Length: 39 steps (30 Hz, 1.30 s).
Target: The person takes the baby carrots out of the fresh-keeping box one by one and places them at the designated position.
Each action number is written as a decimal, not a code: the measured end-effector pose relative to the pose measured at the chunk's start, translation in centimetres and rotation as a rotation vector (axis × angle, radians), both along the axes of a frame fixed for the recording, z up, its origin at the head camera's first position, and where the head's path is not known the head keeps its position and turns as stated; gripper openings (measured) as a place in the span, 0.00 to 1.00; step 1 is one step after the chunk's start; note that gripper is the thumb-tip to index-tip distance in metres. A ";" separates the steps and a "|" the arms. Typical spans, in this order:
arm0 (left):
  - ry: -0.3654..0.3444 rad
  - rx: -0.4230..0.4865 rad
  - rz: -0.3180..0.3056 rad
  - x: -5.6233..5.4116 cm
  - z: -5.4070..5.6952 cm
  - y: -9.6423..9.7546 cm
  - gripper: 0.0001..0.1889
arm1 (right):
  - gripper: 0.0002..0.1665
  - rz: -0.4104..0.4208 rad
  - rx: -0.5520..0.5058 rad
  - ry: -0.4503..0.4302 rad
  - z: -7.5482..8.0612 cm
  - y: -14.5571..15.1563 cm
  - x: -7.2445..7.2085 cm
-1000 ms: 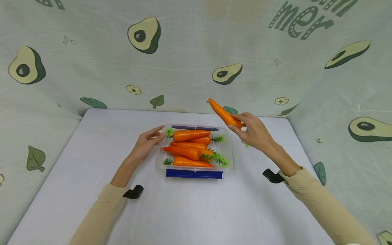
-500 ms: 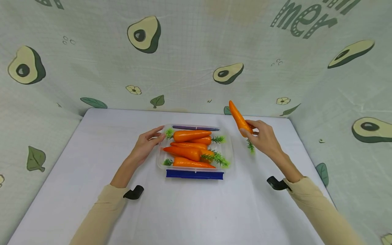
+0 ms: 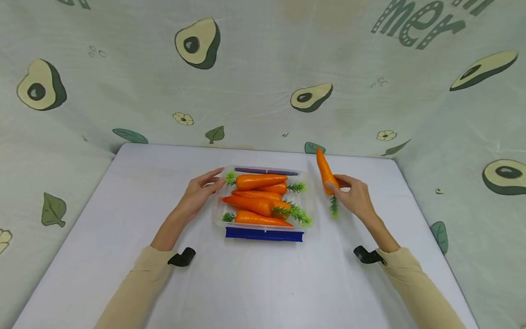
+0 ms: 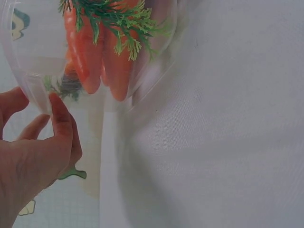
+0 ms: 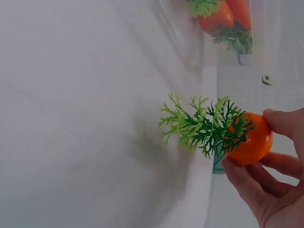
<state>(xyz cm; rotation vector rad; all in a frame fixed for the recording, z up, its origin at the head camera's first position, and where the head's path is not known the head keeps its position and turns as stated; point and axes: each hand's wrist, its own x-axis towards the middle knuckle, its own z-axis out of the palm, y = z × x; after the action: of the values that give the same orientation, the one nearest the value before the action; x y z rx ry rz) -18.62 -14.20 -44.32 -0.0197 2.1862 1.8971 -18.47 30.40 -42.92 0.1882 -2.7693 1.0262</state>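
Note:
A clear plastic container (image 3: pixel 308 196) holds several orange carrots (image 3: pixel 250 205) with green feathery tops, lying roughly crosswise. My left hand (image 3: pixel 196 194) grips its left wall near the far corner; the left wrist view shows thumb and fingers (image 4: pixel 61 111) on either side of the wall. To the right of the container, my right hand (image 3: pixel 354 194) pinches one carrot (image 3: pixel 324 171) near its thick end. This carrot points its tip away from me, tilted up, and its leafy top (image 5: pixel 199 123) hangs toward me below the fingers.
A blue locking flap (image 3: pixel 264 234) hangs folded out at the container's near side, and a darker flap (image 3: pixel 266 172) lies along the far side. White cloth covers the table (image 3: pixel 263 283). An avocado-print curtain (image 3: pixel 255 82) encloses the back and sides.
My right hand has carried its carrot right and then toward me, lower beside the container, turning the tip more directly away. The left hand keeps its place on the container.

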 end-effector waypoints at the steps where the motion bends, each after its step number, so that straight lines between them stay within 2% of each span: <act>1: -0.002 0.002 0.003 0.0 0.1 0.0 0.30 | 0.28 -0.008 -0.001 -0.015 -0.2 0.1 0.0; 14: -0.009 0.006 0.015 0.1 0.2 0.2 0.29 | 0.33 -0.075 -0.024 -0.180 -2.0 0.6 0.0; 22: -0.012 0.002 0.017 0.2 0.4 0.2 0.29 | 0.32 -0.093 -0.015 -0.196 -2.4 0.3 -0.2; 32: -0.010 0.019 0.010 0.2 0.4 0.4 0.29 | 0.38 -0.083 0.025 -0.255 -1.5 0.4 -0.1; 39: -0.008 0.027 0.018 0.1 0.1 0.2 0.29 | 0.36 -0.033 0.028 -0.225 -0.1 0.0 0.0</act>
<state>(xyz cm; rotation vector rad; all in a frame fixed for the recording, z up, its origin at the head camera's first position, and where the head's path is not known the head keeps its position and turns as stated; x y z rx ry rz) -18.52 -13.99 -44.21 -0.0415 2.1622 1.9324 -18.51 30.37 -43.04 0.0314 -2.9770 1.0610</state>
